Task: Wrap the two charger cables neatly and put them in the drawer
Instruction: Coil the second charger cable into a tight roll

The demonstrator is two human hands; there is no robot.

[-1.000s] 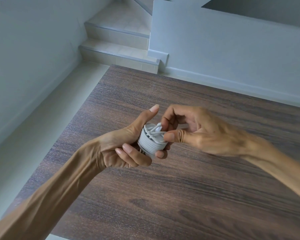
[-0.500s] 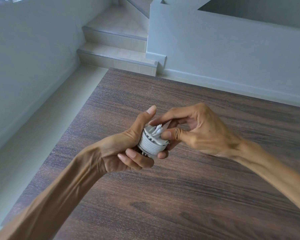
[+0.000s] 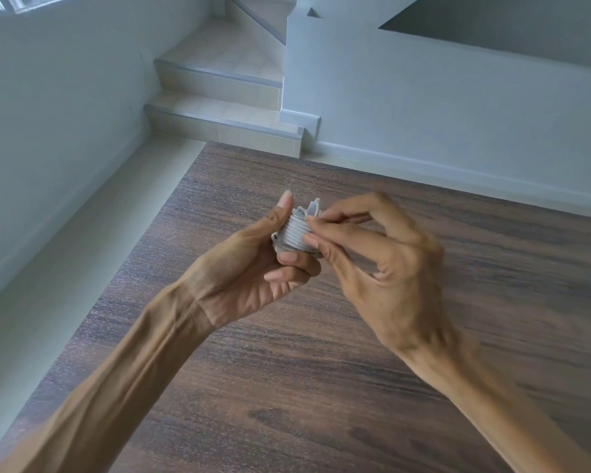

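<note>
A white charger cable is wound into a tight small coil, with its plug ends sticking up at the top. My left hand grips the coil from the left, thumb up along its side and fingers curled under it. My right hand pinches the coil's right side with thumb and fingertips, just below the plug ends. Both hands hover above the dark wooden table. Only this one cable shows, and no drawer is in view.
The table's left edge runs beside a pale floor strip and a white wall. Tiled stairs rise behind the table's far left corner. A white low wall stands along the far edge.
The coil has tilted and risen a little in my hands. My right hand has shifted from over the coil's top to its right side, fingers now pinching near the plug ends.
</note>
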